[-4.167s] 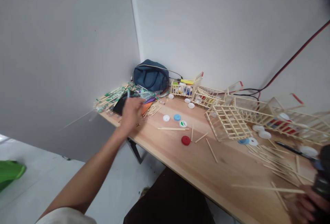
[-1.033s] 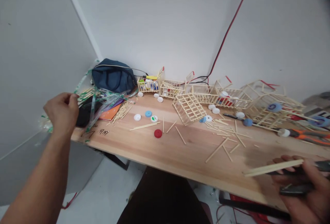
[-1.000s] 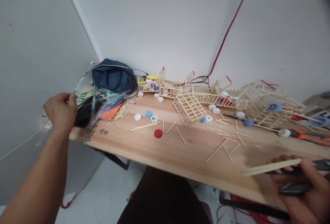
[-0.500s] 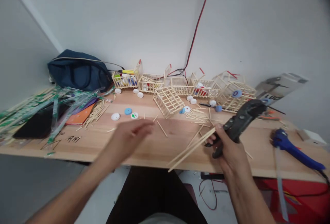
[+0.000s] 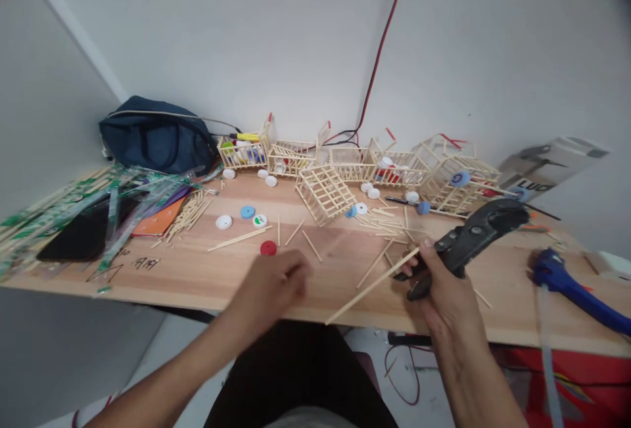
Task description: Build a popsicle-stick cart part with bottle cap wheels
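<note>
My right hand [image 5: 440,283] grips a black plier-like tool [image 5: 473,234] together with long wooden sticks [image 5: 372,286] that slant down to the left over the table's front edge. My left hand [image 5: 273,283] hovers low over the wooden table [image 5: 197,277] near its front edge, fingers curled loosely; I cannot see anything in it. A red bottle cap [image 5: 268,248] lies just beyond the left hand, with loose sticks around it.
Several stick-built crates [image 5: 325,192] line the wall, with white and blue caps [image 5: 246,212] scattered about. A dark blue bag [image 5: 155,141] sits at the back left beside plastic-wrapped stick packets [image 5: 73,204]. A blue-handled tool [image 5: 572,286] lies at the right. A red cable [image 5: 384,40] runs up the wall.
My left hand left the stick packets at the far left and came to the middle front of the table. My right hand brought the tool and sticks in toward the centre.
</note>
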Demonstrator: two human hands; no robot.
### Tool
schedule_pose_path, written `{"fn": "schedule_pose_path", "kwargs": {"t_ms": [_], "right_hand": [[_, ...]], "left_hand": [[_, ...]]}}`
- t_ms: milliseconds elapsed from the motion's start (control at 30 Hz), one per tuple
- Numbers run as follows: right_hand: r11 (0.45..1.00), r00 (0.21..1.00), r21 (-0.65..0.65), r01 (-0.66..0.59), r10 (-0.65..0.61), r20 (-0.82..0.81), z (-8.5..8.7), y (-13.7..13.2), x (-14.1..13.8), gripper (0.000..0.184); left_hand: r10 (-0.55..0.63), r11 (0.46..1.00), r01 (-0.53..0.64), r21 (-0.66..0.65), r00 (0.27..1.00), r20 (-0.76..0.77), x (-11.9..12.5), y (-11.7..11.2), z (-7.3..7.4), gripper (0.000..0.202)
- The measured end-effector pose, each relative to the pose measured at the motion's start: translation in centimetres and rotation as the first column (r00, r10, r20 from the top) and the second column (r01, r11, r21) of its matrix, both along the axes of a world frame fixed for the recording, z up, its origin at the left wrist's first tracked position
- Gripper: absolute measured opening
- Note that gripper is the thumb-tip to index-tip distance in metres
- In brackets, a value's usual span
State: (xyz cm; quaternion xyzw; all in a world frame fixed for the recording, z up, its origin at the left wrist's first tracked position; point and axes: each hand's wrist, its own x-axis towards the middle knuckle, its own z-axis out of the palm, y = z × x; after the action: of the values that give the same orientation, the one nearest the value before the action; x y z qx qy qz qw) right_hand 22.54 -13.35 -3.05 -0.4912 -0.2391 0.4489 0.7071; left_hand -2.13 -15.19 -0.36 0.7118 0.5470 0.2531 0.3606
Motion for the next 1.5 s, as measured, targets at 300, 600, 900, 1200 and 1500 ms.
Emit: {"fn": "schedule_pose_path", "kwargs": {"t_ms": [300, 600, 900, 1200, 1500], "right_hand": [[0.991, 0.996, -0.101, -0.083, 0.084, 0.009, -0.6, -0.4, 3.8, 0.041], [0.985, 0.994, -0.141, -0.101, 0.106, 0.022, -0.5, -0.3, 4.1, 0.044], [0.979, 0.992, -0.164, -0.117, 0.123, 0.028, -0.5, -0.9, 4.1, 0.044], [0.985, 0.992, -0.152, -0.082, 0.095, 0.081, -1.0, -0.7, 3.5, 0.044], [0.994, 0.959, -0.083, -0.07, 0.09, 0.268, -0.2, -1.2, 2.6, 0.042]], "left_hand": [[0.627, 0.779, -0.359, 0.514, 0.433, -0.647, -14.1, 4.4, 0.6, 0.041], [0.452, 0.796, -0.202, 0.571, 0.826, -0.337, -5.7, 4.4, -0.4, 0.031], [-0.221, 0.931, 0.344, 0.123, 0.797, -0.561, 11.9, 3.2, -2.1, 0.022], [-0.275, 0.952, 0.297, 0.066, 0.933, -0.232, 9.3, 3.4, -1.9, 0.015], [-0.359, 0.93, 0.366, -0.04, 0.926, 0.119, 8.0, 2.1, -1.5, 0.01]]}}
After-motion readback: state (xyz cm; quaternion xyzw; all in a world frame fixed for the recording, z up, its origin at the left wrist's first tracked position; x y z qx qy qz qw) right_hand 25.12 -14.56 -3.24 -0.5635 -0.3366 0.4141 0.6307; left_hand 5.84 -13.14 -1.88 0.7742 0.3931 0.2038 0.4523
